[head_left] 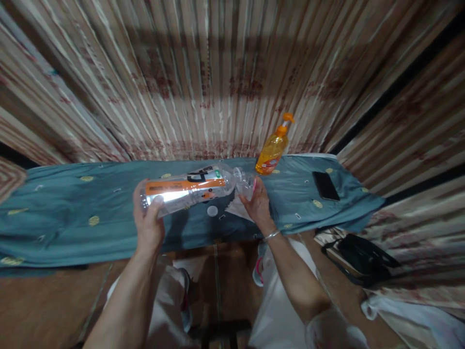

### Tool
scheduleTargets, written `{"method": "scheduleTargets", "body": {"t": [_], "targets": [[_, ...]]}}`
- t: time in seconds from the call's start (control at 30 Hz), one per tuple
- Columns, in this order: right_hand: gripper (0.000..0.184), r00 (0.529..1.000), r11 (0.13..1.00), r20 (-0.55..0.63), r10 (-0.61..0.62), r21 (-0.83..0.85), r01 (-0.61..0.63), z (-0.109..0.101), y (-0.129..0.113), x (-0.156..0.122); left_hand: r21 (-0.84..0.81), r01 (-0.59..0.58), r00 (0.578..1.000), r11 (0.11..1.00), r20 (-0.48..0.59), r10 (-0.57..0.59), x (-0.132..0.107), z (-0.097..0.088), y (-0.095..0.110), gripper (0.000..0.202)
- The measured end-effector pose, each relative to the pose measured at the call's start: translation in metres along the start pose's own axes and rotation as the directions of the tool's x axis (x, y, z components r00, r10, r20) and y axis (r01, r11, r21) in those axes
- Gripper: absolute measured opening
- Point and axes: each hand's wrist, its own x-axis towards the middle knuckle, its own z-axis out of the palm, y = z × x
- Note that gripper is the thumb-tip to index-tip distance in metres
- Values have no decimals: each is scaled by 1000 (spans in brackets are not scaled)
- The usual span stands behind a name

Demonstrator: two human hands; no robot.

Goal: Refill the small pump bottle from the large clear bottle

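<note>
My left hand [148, 218] grips the base end of a clear plastic bottle [189, 188] with an orange label, held on its side above the teal cloth-covered table [72, 218]. The bottle's neck points right toward a small clear cup [246, 184], which my right hand [258, 201] holds closed around its lower part. A white bottle cap [212, 211] lies on the cloth just below the bottle. A white paper or cloth piece [238, 209] lies under my right hand.
An orange pump bottle [273, 149] stands at the table's far edge. A black phone [326, 185] lies flat to the right. A black bag [359, 259] sits on the floor at the right. Striped curtains hang behind the table.
</note>
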Motion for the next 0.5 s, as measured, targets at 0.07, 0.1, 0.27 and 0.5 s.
{"method": "scheduleTargets", "body": {"t": [0.07,0.1,0.27,0.5], "targets": [[80,1000,1000,-2,-11,-2,11,-1,0,0,-84,62,998,995,-11,-64,0,0,1,74],[80,1000,1000,-3,-15,-3,15,-1,1,0,-132,94,995,987,-19,-97,0,1,2,75],[77,1000,1000,-14,-21,-6,21,1,1,-2,-157,118,991,981,-44,-126,1,2,5,70],[76,998,999,-45,-49,-7,49,2,2,-5,-188,157,985,970,-40,-168,2,4,9,75]]}}
